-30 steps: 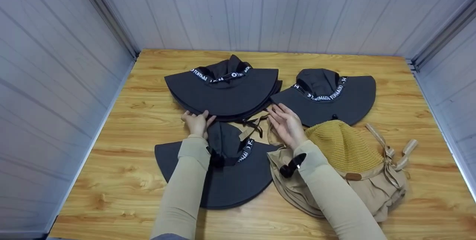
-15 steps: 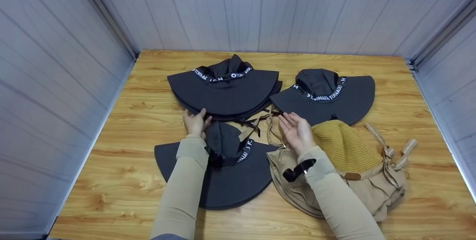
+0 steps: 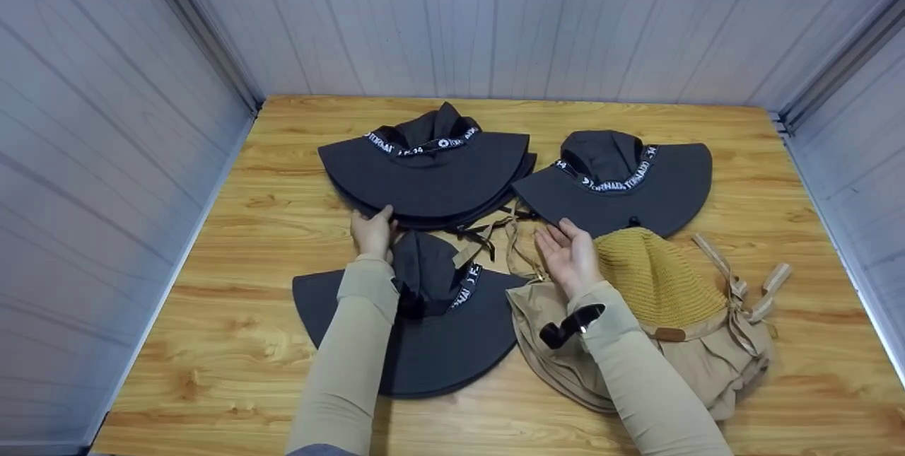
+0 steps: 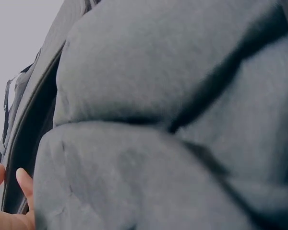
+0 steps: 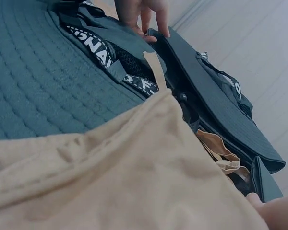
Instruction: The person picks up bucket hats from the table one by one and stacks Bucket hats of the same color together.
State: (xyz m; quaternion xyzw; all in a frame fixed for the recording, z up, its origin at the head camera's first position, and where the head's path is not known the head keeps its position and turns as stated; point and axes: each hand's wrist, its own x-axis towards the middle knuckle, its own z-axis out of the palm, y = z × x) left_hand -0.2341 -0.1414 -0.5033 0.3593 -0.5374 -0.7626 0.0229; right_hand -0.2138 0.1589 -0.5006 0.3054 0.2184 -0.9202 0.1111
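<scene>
My left hand (image 3: 372,233) touches the near brim edge of a stack of dark bucket hats (image 3: 424,184) at the back left. In the left wrist view, finger and thumb stand apart beside the brim. My right hand (image 3: 571,256) is palm up with fingers extended, near the front edge of the single dark hat (image 3: 636,187) at the back right; whether its fingertips touch that brim is unclear. Under my left forearm lies another dark hat (image 3: 452,350). Beige hats (image 3: 558,371) with a yellow knitted crown (image 3: 654,276) lie beneath my right forearm.
Thin beige ties and dark cords (image 3: 488,233) lie loosely between the hats. Ribbon ties (image 3: 760,307) stick out on the right. Pale panel walls (image 3: 466,25) enclose the wooden table (image 3: 205,371) at the back and both sides.
My right hand has drawn back from the gap between the dark hats, toward me and slightly right. The stack's top brim has shifted slightly right; my left hand stays at its edge.
</scene>
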